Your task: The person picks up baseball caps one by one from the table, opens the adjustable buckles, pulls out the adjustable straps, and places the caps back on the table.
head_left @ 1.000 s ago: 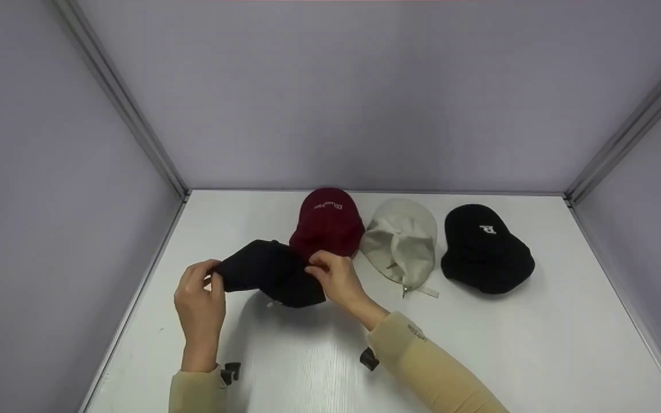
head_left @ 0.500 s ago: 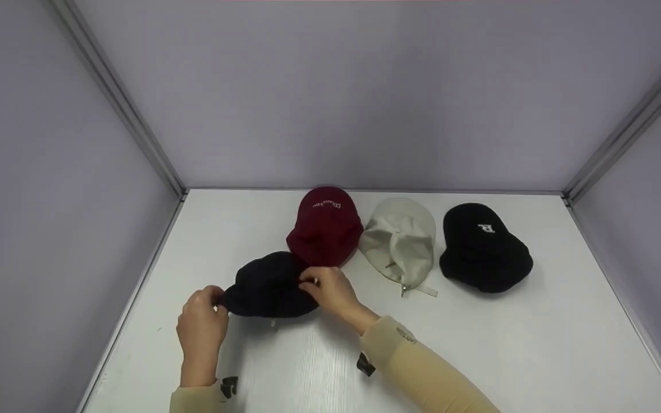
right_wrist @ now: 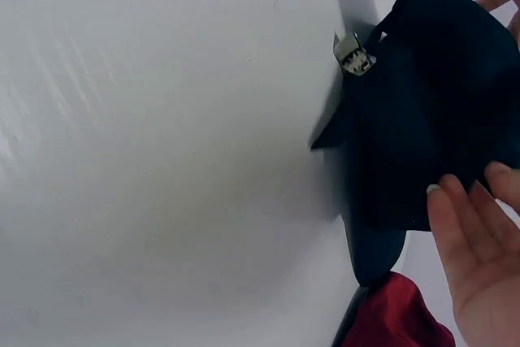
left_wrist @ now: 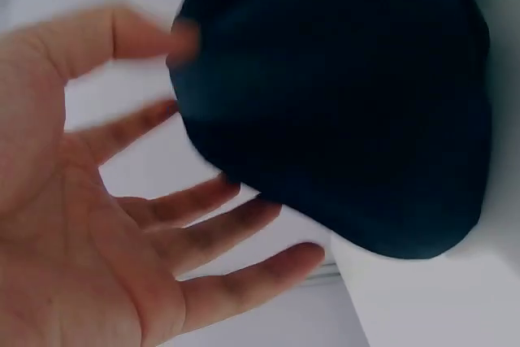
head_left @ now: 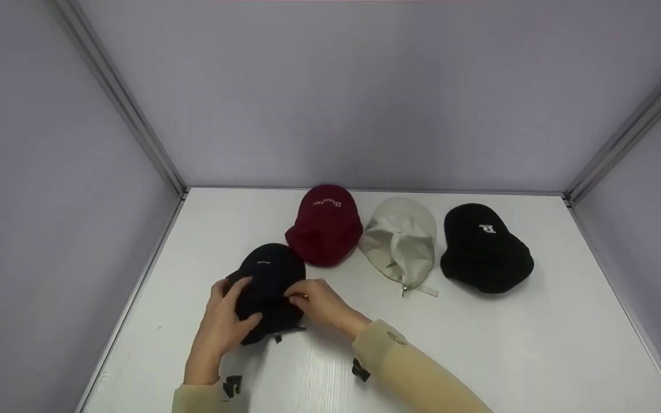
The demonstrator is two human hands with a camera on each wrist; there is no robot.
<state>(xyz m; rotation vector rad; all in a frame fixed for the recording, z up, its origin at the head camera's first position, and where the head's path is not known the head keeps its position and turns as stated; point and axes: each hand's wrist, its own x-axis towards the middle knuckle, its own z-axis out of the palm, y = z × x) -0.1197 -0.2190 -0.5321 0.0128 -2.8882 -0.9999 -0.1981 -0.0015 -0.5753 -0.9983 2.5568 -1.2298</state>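
Note:
A dark navy baseball cap [head_left: 270,272] with small white lettering rests low over the table at the left, its brim toward the back wall. At its left side, my left hand [head_left: 222,323] has its fingers spread. The left wrist view shows that thumb blurred against the cap [left_wrist: 341,111], with relaxed fingers along its edge. Across from it, my right hand [head_left: 326,305] pinches the cap's right edge between thumb and fingers. A metal buckle [right_wrist: 354,56] hangs at the strap in the right wrist view.
A red cap [head_left: 326,229] stands just behind the navy one, very close to it. To its right lie a cream cap [head_left: 405,241] with a loose strap and a black cap [head_left: 482,252] with a white letter. Panel walls [head_left: 365,92] enclose the white table [head_left: 479,350].
The navy cap has come round from lying sideways to showing its lettered front. My left hand has let go of its edge and spread against its side; my right hand moved slightly nearer and left.

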